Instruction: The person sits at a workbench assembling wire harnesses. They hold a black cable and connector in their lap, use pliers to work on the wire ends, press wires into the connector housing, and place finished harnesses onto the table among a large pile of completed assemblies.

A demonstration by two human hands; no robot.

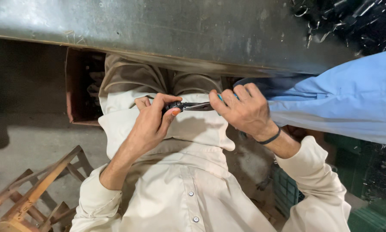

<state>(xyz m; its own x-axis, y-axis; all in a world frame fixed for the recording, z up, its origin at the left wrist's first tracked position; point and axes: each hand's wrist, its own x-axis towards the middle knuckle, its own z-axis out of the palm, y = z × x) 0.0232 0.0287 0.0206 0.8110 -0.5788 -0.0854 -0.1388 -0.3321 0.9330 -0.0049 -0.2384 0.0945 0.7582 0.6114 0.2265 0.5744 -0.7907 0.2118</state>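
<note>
Head view: both hands (pixel 152 122) (pixel 244 109) grip a dark metal tool (pixel 188 105).

Grey metal workbench (pixel 180 30), concrete floor (pixel 33 141), wooden stool (pixel 33 193).

One view only — a camera worn on the head, looking steeply down the person's own chest and lap. It sits close: the cream shirt (pixel 180 189) fills the near edge, the grey metal bench (pixel 180 30) spans the far edge — floor shows at the left.
</note>
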